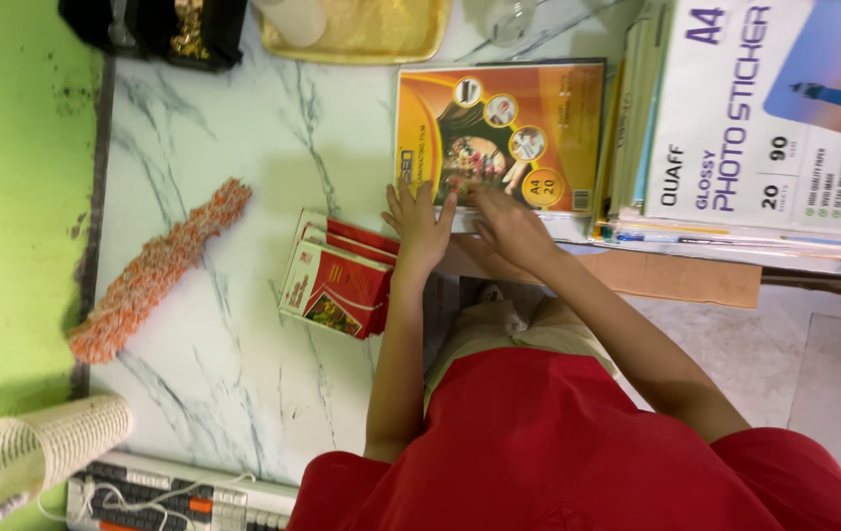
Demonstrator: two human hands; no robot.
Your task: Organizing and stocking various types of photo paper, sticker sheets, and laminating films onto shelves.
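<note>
An orange packet of glossy sheets (528,108) lies flat on the marble-patterned table (243,324). My left hand (418,224) rests with its fingers spread on the packet's near edge. My right hand (514,231) lies beside it over the same edge, fingers pointing left; its thumb and any grip are hidden. A small stack of red booklets (337,280) sits just left of my left wrist. My red shirt fills the bottom of the view.
A tall stack of paper packs topped by a white and purple sticker-paper pack (764,108) stands at the right. An orange woolly duster (160,265), a white mesh cone (47,442), a keyboard (174,497), a yellow tray (366,34), a green wall (7,197).
</note>
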